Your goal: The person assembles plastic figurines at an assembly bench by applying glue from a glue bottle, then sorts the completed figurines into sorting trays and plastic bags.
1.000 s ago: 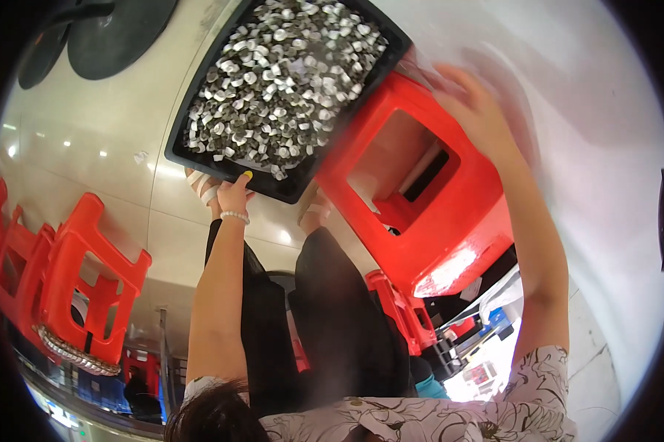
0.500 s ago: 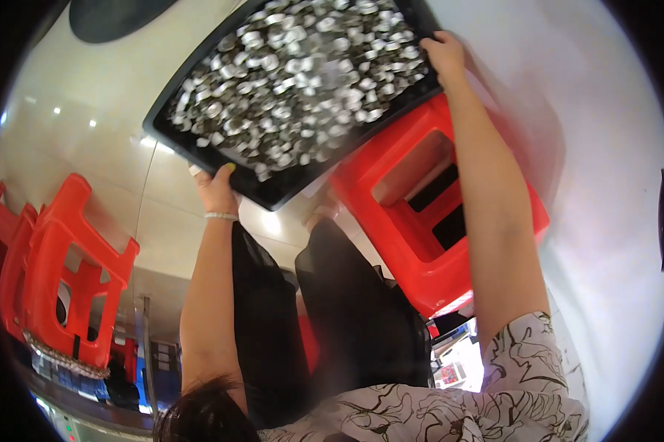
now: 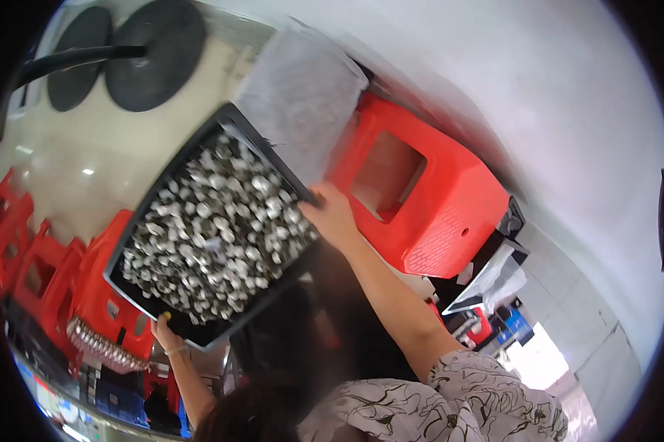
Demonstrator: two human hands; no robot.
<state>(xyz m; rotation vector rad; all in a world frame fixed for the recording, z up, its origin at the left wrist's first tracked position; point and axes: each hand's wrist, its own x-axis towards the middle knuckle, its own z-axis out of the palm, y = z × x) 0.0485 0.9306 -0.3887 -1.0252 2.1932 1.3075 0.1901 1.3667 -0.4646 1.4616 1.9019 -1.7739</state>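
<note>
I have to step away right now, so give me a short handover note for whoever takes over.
Left hand: grips the near corner of the black tray.
Right hand: grips the tray's right rim.
The tray is off the ground, tilted, full of small silvery pieces.
A red plastic stool stands right of it, more red stools to the left.
Done: tray picked up. Left: setting it down.

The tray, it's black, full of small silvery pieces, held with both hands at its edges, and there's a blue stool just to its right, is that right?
Not quite: the stool to the right of the tray is red, not blue, as the head view shows. The rest holds: the tray is black, full of small silvery pieces, with the left hand and right hand at its edges.
</note>
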